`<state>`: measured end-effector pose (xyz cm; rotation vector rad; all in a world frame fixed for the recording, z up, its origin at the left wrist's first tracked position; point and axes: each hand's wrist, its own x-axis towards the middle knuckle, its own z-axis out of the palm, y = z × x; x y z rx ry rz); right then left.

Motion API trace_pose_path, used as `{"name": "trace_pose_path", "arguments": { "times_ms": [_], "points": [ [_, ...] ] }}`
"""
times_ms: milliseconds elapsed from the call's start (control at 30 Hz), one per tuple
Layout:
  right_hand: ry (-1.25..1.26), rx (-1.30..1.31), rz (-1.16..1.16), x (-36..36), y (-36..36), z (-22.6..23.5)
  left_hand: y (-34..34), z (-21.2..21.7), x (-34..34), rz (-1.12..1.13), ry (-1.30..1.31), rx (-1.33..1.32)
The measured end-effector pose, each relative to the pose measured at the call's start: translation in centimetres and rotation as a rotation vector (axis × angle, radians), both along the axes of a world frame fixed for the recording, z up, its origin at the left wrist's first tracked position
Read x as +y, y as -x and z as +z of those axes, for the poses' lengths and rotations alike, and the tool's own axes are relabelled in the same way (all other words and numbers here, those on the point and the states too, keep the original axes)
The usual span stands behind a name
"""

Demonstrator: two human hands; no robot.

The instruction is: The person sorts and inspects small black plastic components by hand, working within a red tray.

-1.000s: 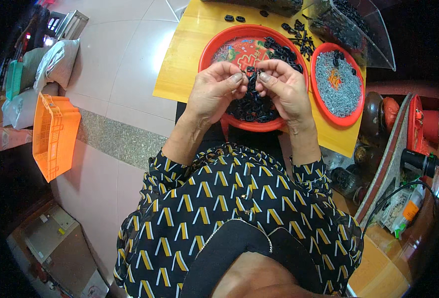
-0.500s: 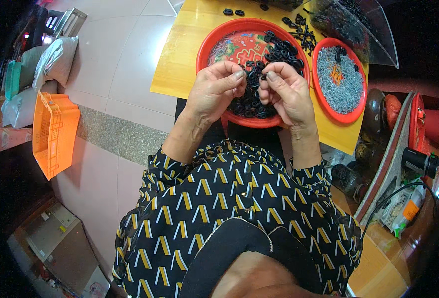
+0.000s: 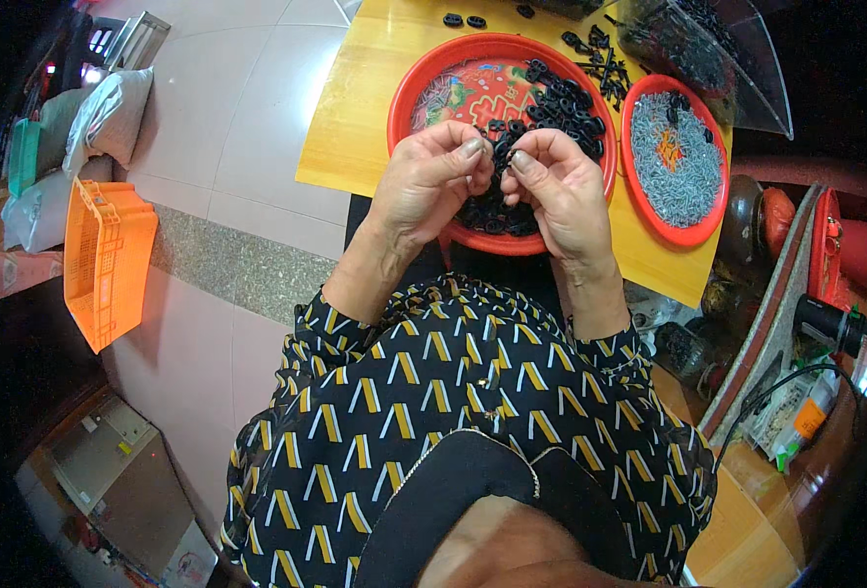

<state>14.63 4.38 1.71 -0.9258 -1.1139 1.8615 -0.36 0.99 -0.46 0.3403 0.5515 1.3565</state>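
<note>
Both of my hands are raised over a round red tray (image 3: 401,122) with a printed bottom. My left hand (image 3: 437,174) pinches thumb against fingers; whatever it holds is too small to make out. My right hand (image 3: 563,186) is closed in a pinch close beside it, with a small dark piece partly showing at the fingertips. Black plastic ring-shaped parts (image 3: 569,110) are heaped on the tray's right side and under my hands. A few small silvery screws (image 3: 433,103) lie at its left. To the right, a smaller red tray (image 3: 688,237) holds many silvery screws (image 3: 683,186) with some orange pieces among them.
The trays stand on a yellow table (image 3: 340,147). Loose black parts (image 3: 605,69) lie behind them, beside a clear plastic bin (image 3: 747,59) at the far right. An orange crate (image 3: 110,265) stands on the floor at left, near white sacks (image 3: 115,113).
My right hand has moved left, bringing its fingertips nearer to my left hand's. The left hand has barely moved, and both remain pinched.
</note>
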Motion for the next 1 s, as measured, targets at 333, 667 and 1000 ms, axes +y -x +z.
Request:
{"name": "trace_pose_path", "arguments": {
  "times_ms": [333,667,1000],
  "points": [
    [-0.22,-0.214,-0.095,-1.3,1.6,1.7,-0.1,0.4,-0.3,0.023,0.004,0.027],
    [-0.217,-0.247,-0.094,-1.4,2.0,1.4,-0.2,0.0,-0.5,0.034,-0.038,0.033],
    [-0.298,-0.364,-0.108,-1.6,1.7,1.4,-0.4,0.4,-0.6,0.132,-0.084,0.349]
  ]
}}
